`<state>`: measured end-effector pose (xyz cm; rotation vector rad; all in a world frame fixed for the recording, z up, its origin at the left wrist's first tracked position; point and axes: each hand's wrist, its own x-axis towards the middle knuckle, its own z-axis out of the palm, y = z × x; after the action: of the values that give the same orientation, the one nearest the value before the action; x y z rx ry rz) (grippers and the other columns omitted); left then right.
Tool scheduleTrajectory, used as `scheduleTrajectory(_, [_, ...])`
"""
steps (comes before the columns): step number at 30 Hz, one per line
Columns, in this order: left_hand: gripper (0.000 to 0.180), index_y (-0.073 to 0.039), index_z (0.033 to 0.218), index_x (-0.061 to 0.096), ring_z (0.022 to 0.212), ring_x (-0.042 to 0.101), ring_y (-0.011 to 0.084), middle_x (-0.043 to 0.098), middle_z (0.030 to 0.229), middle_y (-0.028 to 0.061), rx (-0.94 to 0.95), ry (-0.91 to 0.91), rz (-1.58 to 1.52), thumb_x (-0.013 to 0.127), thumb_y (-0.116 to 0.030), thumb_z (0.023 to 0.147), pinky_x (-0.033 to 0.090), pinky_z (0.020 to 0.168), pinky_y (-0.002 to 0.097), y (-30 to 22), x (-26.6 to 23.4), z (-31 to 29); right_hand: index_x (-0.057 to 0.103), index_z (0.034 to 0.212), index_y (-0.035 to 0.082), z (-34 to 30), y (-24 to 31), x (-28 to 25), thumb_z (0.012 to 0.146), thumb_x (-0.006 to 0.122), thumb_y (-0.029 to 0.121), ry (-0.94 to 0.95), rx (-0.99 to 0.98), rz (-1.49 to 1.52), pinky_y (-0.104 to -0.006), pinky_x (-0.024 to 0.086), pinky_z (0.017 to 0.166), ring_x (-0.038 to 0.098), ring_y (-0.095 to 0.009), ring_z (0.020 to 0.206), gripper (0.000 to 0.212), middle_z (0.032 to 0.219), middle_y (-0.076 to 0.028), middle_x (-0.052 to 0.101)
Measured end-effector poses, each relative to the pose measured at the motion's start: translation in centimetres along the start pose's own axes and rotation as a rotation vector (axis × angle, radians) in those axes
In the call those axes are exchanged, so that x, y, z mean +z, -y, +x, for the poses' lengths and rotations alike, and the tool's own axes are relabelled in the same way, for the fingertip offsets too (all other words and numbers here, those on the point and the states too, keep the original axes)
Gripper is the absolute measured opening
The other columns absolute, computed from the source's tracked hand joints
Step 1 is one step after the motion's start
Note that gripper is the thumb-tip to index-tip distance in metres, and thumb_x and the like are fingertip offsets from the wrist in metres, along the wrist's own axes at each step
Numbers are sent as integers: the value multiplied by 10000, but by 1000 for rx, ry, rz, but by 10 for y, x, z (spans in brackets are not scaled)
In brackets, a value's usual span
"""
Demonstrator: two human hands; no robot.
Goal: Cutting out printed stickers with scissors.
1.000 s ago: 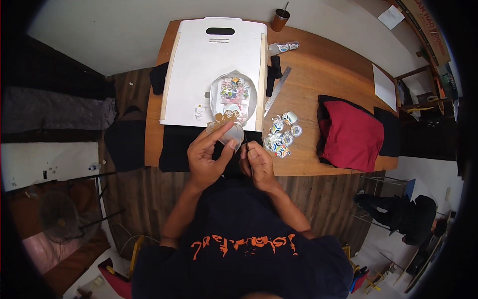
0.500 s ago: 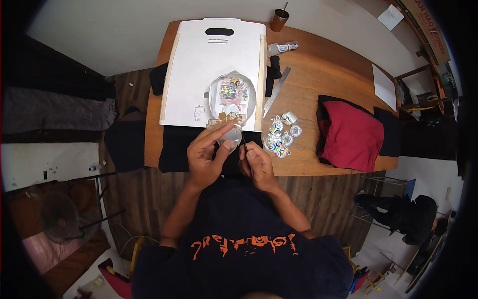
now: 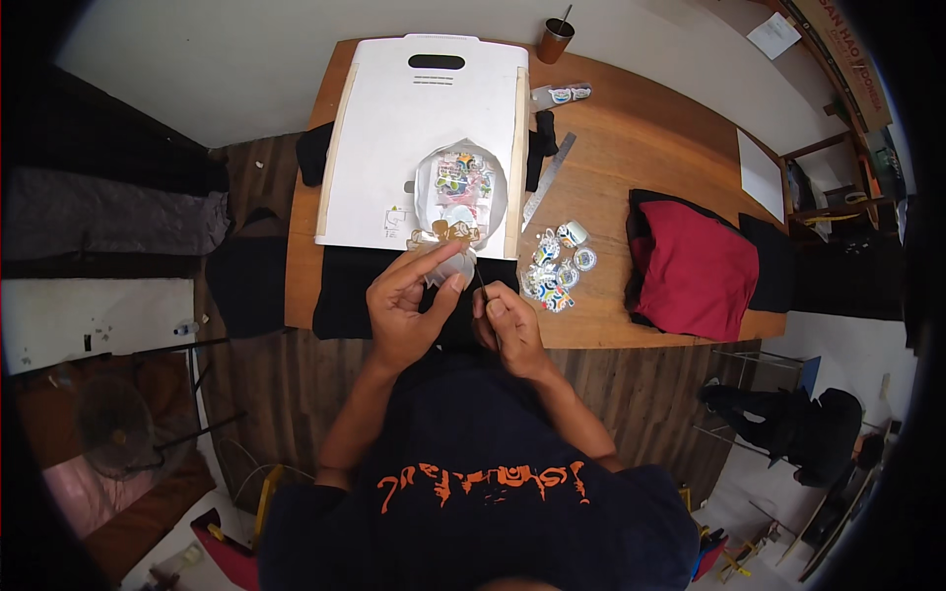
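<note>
- left hand (image 3: 406, 307) fingers pinched on crinkly clear plastic pouch (image 3: 455, 202), holding its gathered lower end at the near table edge
- pouch: oval, shiny, small colourful pieces inside; lies on flat white board (image 3: 394, 128) with handle slot
- right hand (image 3: 507, 325) curled, pinching thin dark tool (image 3: 482, 288), tip near pouch end
- round patterned badges (image 3: 557, 266) loose on wooden table (image 3: 631, 148), just right of hands
- metal ruler (image 3: 548, 180), red cloth (image 3: 695, 264), brown cup (image 3: 554, 39)
</note>
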<state>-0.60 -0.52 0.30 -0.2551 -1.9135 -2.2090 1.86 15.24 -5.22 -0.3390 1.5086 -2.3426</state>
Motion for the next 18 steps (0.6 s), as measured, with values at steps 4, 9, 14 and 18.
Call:
scheduleTrajectory(4, [361, 85, 1202, 605, 1049, 598, 165, 615, 1168, 157, -21, 4, -11, 624, 115, 843, 474, 894, 250, 3, -1, -1, 494, 972, 43, 0, 0, 1, 1038, 405, 344, -5, -7, -10, -203, 244, 462, 310, -28, 494, 320, 627, 44, 377])
scheduleTrajectory(9, [363, 81, 1206, 605, 1053, 599, 167, 616, 1167, 160, -14, -1, -19, 624, 112, 844, 471, 898, 249, 4, -2, -2, 496, 970, 43, -1, -1, 0, 1039, 400, 337, 3, 3, -24, -204, 246, 466, 314, -29, 500, 317, 630, 43, 381])
scheduleTrajectory(14, [364, 77, 1211, 604, 1029, 601, 153, 621, 1158, 157, -28, 6, -41, 621, 107, 848, 469, 881, 239, 4, -2, -2, 497, 967, 43, -1, -1, 0, 1038, 402, 340, -7, 2, -35, -204, 247, 467, 315, -28, 502, 320, 626, 45, 378])
scheduleTrajectory(18, [364, 77, 1211, 604, 1019, 601, 147, 621, 1159, 157, -31, 8, -33, 620, 106, 849, 469, 873, 236, 3, -2, -2, 497, 966, 44, -1, -1, 0, 1037, 407, 338, -5, 3, -32, -205, 247, 468, 315, -29, 501, 316, 626, 44, 379])
